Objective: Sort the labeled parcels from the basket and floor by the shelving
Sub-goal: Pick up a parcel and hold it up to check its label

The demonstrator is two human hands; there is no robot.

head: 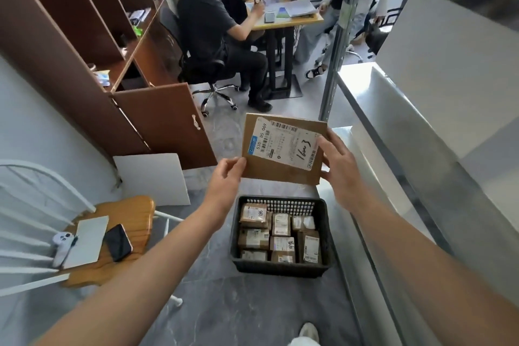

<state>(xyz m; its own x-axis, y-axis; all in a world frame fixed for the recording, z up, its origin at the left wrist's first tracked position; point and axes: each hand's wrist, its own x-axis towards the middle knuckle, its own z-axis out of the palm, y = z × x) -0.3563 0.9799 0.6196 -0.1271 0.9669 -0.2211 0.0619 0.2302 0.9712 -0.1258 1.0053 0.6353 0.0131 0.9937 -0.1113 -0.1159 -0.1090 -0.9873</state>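
Left hand: thumb and fingertips pinch the lower left edge of a flat cardboard parcel. Right hand: fingers lie loosely spread over the right edge with their tips on the front face, gripping that side. The parcel is held in the air, face to the camera and slightly tilted, directly above the far rim of the basket. Its top and bottom edges are free. Parcel material is thin, matt brown board, rectangular. It carries a white printed label with barcodes and a handwritten black mark. The basket is dark perforated plastic and stands on the grey veined floor. It is packed with small labelled brown parcels. Pale metal shelving runs just beside it on the right. To the left there is open floor, then a wooden chair seat.
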